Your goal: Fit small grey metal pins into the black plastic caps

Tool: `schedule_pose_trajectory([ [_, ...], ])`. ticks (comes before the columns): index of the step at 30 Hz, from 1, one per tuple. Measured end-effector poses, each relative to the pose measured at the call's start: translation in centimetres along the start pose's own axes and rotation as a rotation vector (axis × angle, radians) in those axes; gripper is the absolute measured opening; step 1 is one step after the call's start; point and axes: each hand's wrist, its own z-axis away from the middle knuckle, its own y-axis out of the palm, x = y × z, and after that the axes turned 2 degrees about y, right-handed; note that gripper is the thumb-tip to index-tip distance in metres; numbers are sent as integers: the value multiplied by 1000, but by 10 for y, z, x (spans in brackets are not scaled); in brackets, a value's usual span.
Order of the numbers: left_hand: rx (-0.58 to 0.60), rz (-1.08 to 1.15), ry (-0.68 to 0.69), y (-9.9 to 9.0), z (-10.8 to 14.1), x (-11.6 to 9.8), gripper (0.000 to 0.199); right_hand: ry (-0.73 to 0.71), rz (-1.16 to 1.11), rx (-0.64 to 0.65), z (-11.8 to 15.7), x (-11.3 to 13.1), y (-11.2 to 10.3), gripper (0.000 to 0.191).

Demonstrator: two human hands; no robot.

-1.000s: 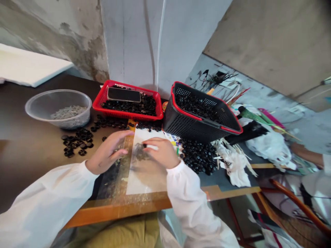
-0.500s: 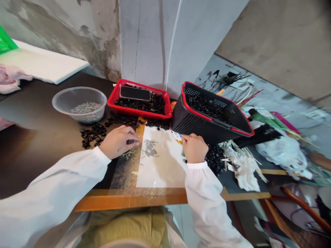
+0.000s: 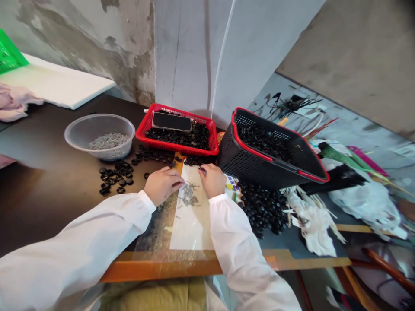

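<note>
1. The white sheet point(image 3: 194, 235) is my landmark; on its upper half lie loose grey pins point(image 3: 189, 196), crossed over one another.
2. The right hand point(image 3: 214, 181) is over the upper right part of the sheet. Its thumb and forefinger pinch a small black piece point(image 3: 202, 169).
3. The left hand point(image 3: 164, 185) is at the left edge of the sheet, thumb and forefinger brought near together beside the pins. Whether a pin is between them, I cannot tell.
4. Beyond the sheet stands the red basket point(image 3: 181, 150); to its left, farther back, the clear bowl point(image 3: 78, 140); to its right, the heap of black pieces point(image 3: 264, 207).
5. In my judgement, the step in hand is taking one pin while the black piece is held ready. The next move calls for a fine, precise pinch and a steady right hand.
</note>
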Motion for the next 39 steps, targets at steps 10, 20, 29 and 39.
schedule_pose_trajectory([
  [10, -112, 421, -243, -12, -2, 0, 18, -70, -596, -12, 19, 19, 1, 21],
  [20, -158, 542, -229, -11, -1, 0, 15, 135, -1298, 181, 25, 36, 11, 24],
  [29, -205, 638, -317, -18, -1, -9, 22, 196, -1504, 198, 23, 37, 10, 33],
  [39, -304, 697, -318, -18, -4, -8, 16, 134, -1352, 72, 28, 40, 0, 20],
])
